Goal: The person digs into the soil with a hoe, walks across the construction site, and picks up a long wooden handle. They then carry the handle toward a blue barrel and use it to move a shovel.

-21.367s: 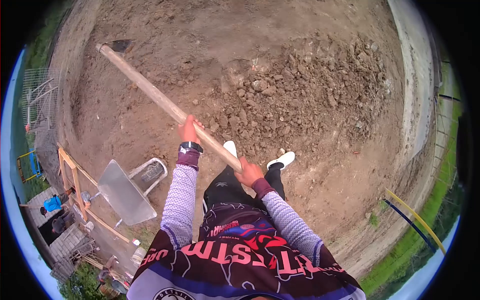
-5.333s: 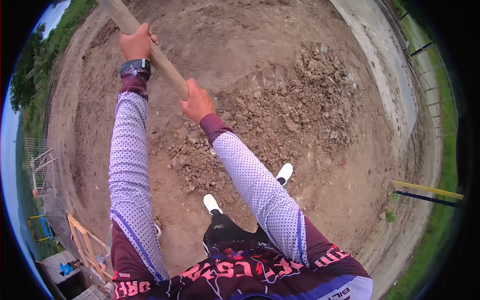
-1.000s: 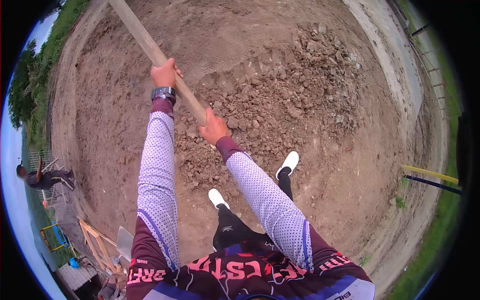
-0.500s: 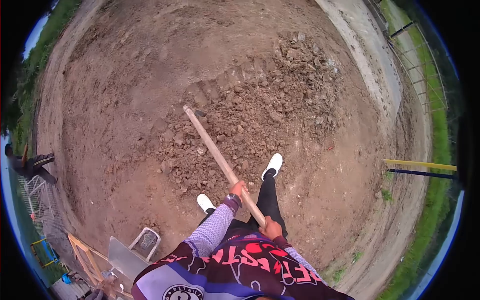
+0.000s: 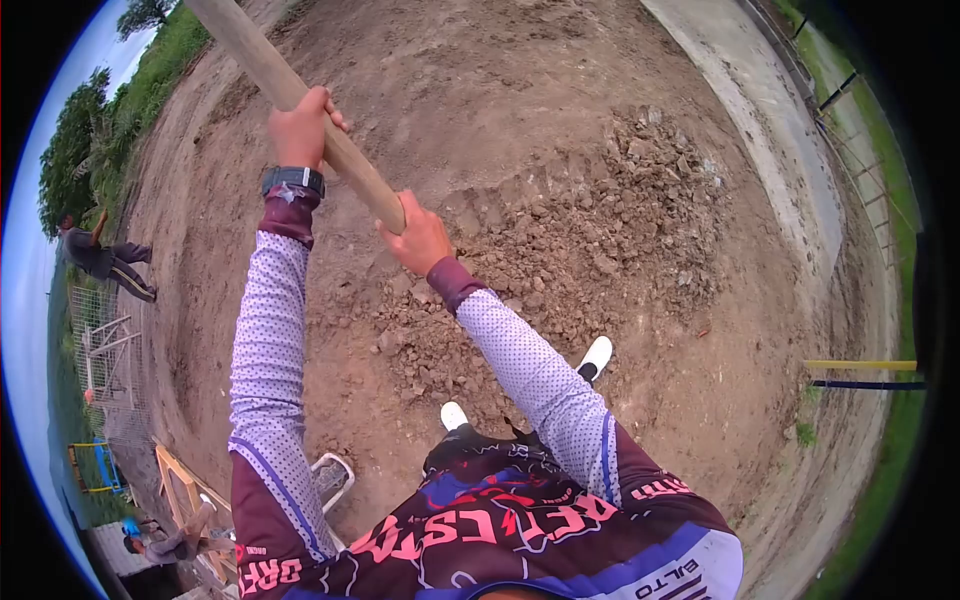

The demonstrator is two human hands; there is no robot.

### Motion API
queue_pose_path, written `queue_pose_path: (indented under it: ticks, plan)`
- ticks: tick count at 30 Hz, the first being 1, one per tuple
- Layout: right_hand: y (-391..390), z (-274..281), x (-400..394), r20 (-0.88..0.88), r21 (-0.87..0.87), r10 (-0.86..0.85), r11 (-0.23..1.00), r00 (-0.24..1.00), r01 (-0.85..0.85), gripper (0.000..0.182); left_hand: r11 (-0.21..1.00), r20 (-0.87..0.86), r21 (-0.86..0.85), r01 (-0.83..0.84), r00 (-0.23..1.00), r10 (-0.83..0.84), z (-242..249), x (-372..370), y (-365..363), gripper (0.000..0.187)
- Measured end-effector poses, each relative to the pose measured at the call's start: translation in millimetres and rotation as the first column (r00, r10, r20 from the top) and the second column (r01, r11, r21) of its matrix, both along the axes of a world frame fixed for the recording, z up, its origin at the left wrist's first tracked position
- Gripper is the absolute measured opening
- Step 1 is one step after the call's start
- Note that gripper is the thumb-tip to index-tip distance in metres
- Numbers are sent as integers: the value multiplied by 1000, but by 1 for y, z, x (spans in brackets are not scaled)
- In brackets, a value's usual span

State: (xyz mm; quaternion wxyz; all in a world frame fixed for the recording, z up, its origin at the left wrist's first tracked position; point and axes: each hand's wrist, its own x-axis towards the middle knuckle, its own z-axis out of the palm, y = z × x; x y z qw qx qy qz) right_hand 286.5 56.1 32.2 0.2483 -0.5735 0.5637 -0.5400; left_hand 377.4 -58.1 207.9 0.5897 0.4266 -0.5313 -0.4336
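My left hand (image 5: pixel 298 126) and my right hand (image 5: pixel 417 238) both grip a long wooden tool handle (image 5: pixel 250 55), raised high and slanting up to the top left. The tool's head is out of the frame. The left hand, with a dark watch on the wrist, holds farther up; the right hand holds the handle's lower end. Below the arms lies a patch of broken, lumpy soil (image 5: pixel 560 240). My feet in white shoes (image 5: pixel 595 355) stand at the near edge of that patch.
Bare packed earth surrounds the clods. A concrete strip (image 5: pixel 770 130) runs along the right, with a fence and grass beyond. A person (image 5: pixel 105 258) bends at the far left near a wire cage. Wooden frames (image 5: pixel 185 495) and a wheelbarrow part stand at the lower left.
Half a second ago the tool was down, its head in the clods and my hands low by my waist. Now both arms have swung it up overhead.
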Motion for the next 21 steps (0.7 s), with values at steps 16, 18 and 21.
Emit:
queue_pose_path:
  ticks: [16,18,21]
  plan:
    - [327,-322,-119,5,948,42,317,999,-18,51,438,175,887,-147,984,-24,-611,-127,241,23]
    - [339,-303,-114,-23,955,41,297,999,10,48,363,149,924,-117,987,-60,-583,-116,273,22]
    - [370,-250,-130,-51,956,118,293,992,15,46,262,-111,959,105,994,8,-548,-127,287,16]
